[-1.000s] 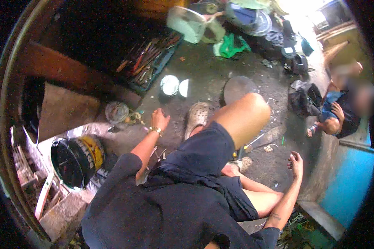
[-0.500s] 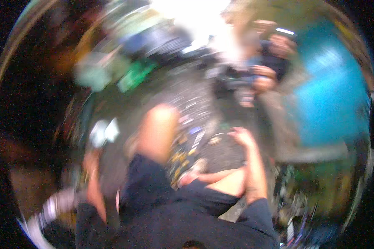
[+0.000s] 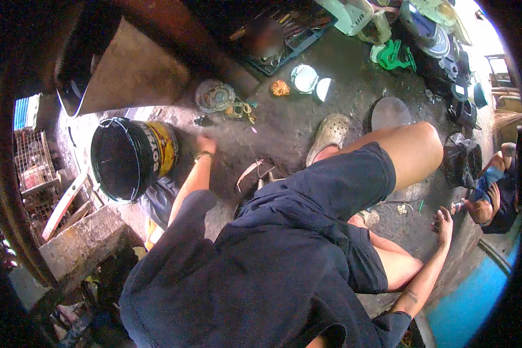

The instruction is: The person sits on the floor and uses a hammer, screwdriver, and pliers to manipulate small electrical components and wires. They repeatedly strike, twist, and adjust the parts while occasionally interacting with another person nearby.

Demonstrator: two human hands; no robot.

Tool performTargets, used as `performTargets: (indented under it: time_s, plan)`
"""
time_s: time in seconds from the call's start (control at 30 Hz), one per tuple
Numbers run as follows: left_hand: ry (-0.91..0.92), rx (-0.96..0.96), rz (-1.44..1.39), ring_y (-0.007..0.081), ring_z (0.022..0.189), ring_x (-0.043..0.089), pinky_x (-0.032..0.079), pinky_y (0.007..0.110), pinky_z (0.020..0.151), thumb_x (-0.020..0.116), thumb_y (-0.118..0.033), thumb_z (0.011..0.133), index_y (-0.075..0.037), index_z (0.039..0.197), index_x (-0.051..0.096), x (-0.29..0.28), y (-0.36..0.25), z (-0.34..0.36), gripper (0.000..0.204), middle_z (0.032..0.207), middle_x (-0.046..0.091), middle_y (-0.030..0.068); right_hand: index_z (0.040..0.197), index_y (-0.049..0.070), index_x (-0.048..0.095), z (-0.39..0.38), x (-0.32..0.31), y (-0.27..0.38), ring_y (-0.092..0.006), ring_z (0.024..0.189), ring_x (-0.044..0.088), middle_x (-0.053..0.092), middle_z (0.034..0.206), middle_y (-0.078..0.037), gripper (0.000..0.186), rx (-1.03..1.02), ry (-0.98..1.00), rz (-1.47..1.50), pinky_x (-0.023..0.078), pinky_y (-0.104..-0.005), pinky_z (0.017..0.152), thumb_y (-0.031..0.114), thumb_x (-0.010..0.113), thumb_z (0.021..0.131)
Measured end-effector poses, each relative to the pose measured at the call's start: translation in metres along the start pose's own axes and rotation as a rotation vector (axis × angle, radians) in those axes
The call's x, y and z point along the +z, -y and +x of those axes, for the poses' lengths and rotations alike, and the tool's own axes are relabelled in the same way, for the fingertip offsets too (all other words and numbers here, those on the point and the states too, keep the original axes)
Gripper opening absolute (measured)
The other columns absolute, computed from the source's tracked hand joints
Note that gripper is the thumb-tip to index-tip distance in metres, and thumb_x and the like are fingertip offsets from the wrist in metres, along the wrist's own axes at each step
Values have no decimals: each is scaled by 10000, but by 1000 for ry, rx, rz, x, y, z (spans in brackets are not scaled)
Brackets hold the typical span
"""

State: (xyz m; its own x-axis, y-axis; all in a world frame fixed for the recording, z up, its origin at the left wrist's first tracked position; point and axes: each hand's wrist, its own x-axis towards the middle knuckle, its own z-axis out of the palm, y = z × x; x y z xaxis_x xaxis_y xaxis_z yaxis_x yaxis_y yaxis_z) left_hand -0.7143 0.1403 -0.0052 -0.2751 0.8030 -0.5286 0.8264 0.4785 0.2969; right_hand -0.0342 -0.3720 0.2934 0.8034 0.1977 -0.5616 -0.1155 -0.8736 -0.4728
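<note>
My left hand (image 3: 206,145), with a band at its wrist, reaches down to the dark floor just right of a black bucket (image 3: 122,159) with a yellow label. Its fingers are blurred, so their grip does not show. Just beyond it lie a small dark piece (image 3: 202,120), a clear round dish (image 3: 214,95) and a small yellowish part (image 3: 236,110) with wires. My right hand (image 3: 443,225) hangs past my bent leg at the right, fingers loosely apart and holding nothing visible. A thin green stick (image 3: 421,205) lies on the floor near it.
At the back, a blue-edged tray (image 3: 298,49) contains tools. Near it are a copper-coloured tangle (image 3: 280,88) and white round pieces (image 3: 304,78). A green plastic part (image 3: 395,56) and black bag (image 3: 463,159) lie rightward; another person (image 3: 496,200) sits at far right. A concrete ledge (image 3: 87,246) stands left.
My view has swung left, bringing the bucket into sight and shifting the other person to the far right edge. My left arm now reaches to the floor beside the bucket.
</note>
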Motion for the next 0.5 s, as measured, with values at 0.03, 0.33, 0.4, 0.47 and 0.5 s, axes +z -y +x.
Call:
performTargets:
  time_s: [0.03,0.33,0.4,0.47,0.5]
  plan:
    - [-267,178,-254,328,1030,675,524,427,873,788,-172,762,-38,1245,581,-5,27,37,542,1169,673,199,1298,134,591,5,-6,3,-110,626,575,620,876,-19,389,-16,29,10,447,-261,514,316,625,955]
    - [-8,700,182,374,1060,589,467,459,943,695,-348,833,-62,1340,512,75,-62,73,610,1195,595,200,1399,92,536,-28,-8,21,-251,1086,651,604,1350,-129,643,-16,-257,-427,533,-388,923,396,711,860]
    - [-52,735,225,372,1098,571,457,455,961,661,-364,859,-63,1356,505,73,-93,66,602,1234,576,204,1404,43,489,-36,-16,24,-215,866,684,682,1102,-172,687,-192,-373,-128,580,-358,714,347,722,834]
    - [-50,783,246,371,1135,553,447,450,980,627,-381,885,-64,1372,498,65,-116,55,596,1273,556,208,1441,49,433,-74,-48,31,-202,820,664,660,985,-180,702,-195,-494,185,552,-331,639,254,727,836]
    - [-45,804,256,370,1154,544,442,448,989,611,-389,897,-65,1380,495,59,-116,51,593,1292,547,210,1456,52,411,-100,-63,45,-193,762,648,652,944,-160,714,-293,-640,230,540,-334,622,225,721,836]
